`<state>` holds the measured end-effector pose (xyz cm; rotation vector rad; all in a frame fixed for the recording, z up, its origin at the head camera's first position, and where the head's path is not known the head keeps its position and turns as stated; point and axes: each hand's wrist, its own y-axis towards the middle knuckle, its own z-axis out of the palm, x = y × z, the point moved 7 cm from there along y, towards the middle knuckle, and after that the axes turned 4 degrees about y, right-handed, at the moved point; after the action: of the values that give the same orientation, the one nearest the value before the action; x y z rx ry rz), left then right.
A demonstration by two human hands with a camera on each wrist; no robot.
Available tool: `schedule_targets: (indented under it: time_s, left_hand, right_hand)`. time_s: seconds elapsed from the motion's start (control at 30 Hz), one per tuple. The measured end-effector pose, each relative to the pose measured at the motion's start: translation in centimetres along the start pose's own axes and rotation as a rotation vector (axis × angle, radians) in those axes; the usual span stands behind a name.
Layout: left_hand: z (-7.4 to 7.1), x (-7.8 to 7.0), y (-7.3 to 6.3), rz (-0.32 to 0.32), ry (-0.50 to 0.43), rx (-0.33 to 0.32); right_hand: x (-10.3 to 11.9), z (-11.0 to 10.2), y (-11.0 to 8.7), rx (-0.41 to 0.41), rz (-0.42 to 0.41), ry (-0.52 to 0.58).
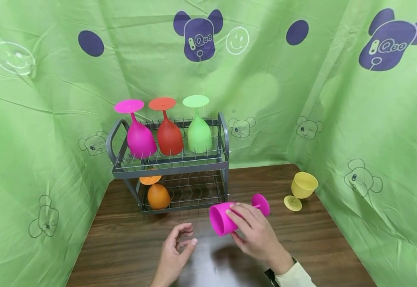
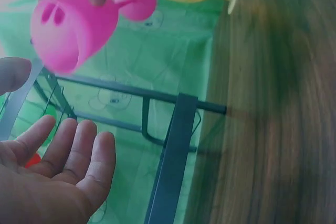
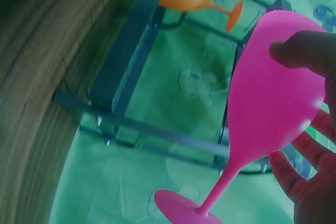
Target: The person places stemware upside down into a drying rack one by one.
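A bright pink wine glass (image 1: pixel 222 219) is tilted on its side above the table, its mouth facing left and its foot toward the back right. My right hand (image 1: pixel 256 231) grips it by the bowl, thumb on one side and fingers on the other, as the right wrist view also shows with the pink wine glass (image 3: pixel 273 87). To the left of the mouth, my left hand (image 1: pixel 175 253) hovers with relaxed, slightly bent fingers and touches nothing. In the left wrist view its palm (image 2: pixel 47 198) faces up, apart from the glass.
A two-tier dish rack (image 1: pixel 172 169) stands at the back. Its top holds upside-down pink (image 1: pixel 141 139), red (image 1: pixel 170 137) and green (image 1: pixel 199 135) wine glasses; an orange glass (image 1: pixel 159 197) sits below. A yellow glass (image 1: pixel 304 185) stands at the right. Green curtains surround the wooden table.
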<state>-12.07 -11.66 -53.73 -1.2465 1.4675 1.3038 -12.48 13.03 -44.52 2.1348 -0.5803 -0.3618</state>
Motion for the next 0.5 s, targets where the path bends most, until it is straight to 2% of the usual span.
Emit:
schedule_targets:
  time_s: [0.2,0.5]
  left_hand:
    - [0.8,-0.2,-0.2,-0.016,-0.013,0.01]
    - [1.7,0.1,-0.5,-0.038,-0.044,0.056]
  right_hand:
    - [1.9,1.7,0.5,0.052,-0.077,-0.02]
    - [3.7,3.6,0.4,0.198,-0.114,-0.048]
